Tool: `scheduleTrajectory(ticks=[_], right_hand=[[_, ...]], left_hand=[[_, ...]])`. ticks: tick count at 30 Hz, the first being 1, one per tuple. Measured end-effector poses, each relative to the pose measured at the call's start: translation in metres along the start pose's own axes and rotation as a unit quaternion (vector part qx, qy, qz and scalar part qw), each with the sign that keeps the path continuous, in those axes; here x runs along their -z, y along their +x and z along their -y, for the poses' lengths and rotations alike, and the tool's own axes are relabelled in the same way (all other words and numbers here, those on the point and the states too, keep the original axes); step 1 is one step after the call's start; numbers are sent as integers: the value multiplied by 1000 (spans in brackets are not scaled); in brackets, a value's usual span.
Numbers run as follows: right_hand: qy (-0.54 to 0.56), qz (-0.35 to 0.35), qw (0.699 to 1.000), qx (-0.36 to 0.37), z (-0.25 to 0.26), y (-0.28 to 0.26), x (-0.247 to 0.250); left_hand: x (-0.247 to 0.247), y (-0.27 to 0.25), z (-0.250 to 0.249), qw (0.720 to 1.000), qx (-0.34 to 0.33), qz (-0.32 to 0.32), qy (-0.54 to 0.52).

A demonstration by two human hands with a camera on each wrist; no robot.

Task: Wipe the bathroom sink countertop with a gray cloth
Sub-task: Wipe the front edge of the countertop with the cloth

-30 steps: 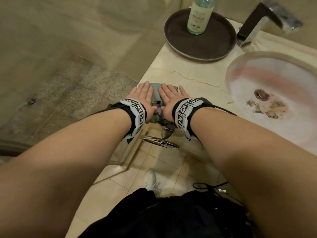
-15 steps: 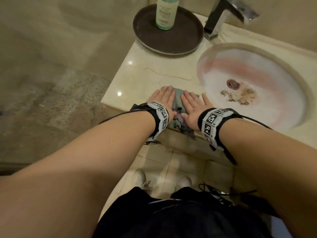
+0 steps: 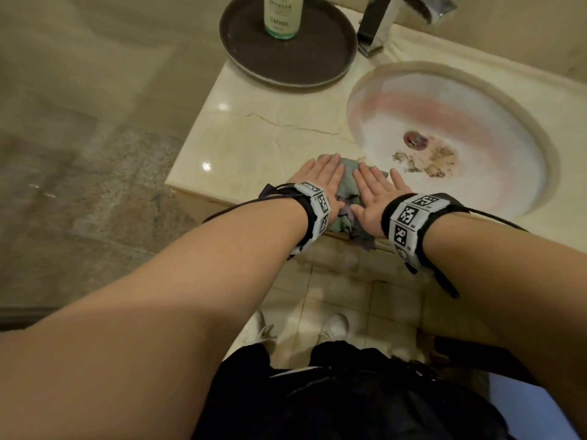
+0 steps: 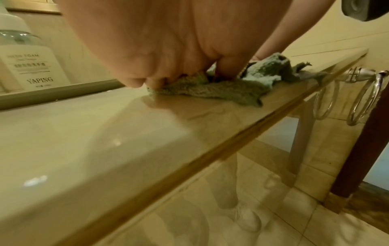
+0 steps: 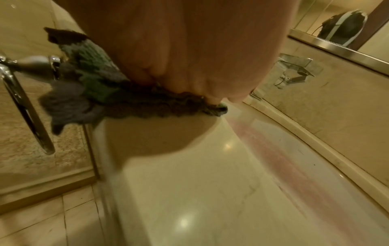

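Note:
A crumpled gray-green cloth (image 3: pixel 347 182) lies on the cream marble countertop (image 3: pixel 260 138) at its front edge, just left of the sink basin (image 3: pixel 476 147). Both hands press flat on it side by side with straight fingers: my left hand (image 3: pixel 320 176) on its left part, my right hand (image 3: pixel 374 188) on its right part. The cloth's near corner hangs over the counter edge. In the left wrist view the palm (image 4: pixel 168 50) bears down on the cloth (image 4: pixel 231 89). The right wrist view has the cloth (image 5: pixel 118 99) bunched under the hand (image 5: pixel 189 58).
A dark round tray (image 3: pixel 287 42) with a green bottle (image 3: pixel 281 14) stands at the back left of the counter. The chrome faucet (image 3: pixel 390 17) rises behind the basin, which holds brown debris (image 3: pixel 425 160) near the drain. A chrome towel ring (image 4: pixel 362 98) hangs below the front edge.
Both hands have slid the cloth rightward along the front edge, from near the counter's left corner to beside the basin rim. Fingers stay flat throughout.

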State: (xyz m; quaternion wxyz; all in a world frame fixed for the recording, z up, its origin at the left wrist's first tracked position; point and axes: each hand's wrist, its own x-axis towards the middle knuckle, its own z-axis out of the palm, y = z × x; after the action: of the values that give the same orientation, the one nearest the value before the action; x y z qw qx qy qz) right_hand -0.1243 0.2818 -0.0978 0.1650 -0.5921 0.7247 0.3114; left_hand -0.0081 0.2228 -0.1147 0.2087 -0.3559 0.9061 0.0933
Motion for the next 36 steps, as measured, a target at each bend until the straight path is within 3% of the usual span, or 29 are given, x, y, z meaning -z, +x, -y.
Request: scheduleTrajectory(ticks=[18, 26, 36], right_hand=[[-21, -148, 978, 145, 132, 66, 58], [-29, -137, 977, 160, 114, 61, 64], [4, -89, 992, 85, 34, 33, 30]], left_hand=[[-20, -50, 137, 984, 169, 24, -46], [-16, -43, 135, 986, 164, 16, -27], [2, -5, 60, 997, 73, 4, -4]])
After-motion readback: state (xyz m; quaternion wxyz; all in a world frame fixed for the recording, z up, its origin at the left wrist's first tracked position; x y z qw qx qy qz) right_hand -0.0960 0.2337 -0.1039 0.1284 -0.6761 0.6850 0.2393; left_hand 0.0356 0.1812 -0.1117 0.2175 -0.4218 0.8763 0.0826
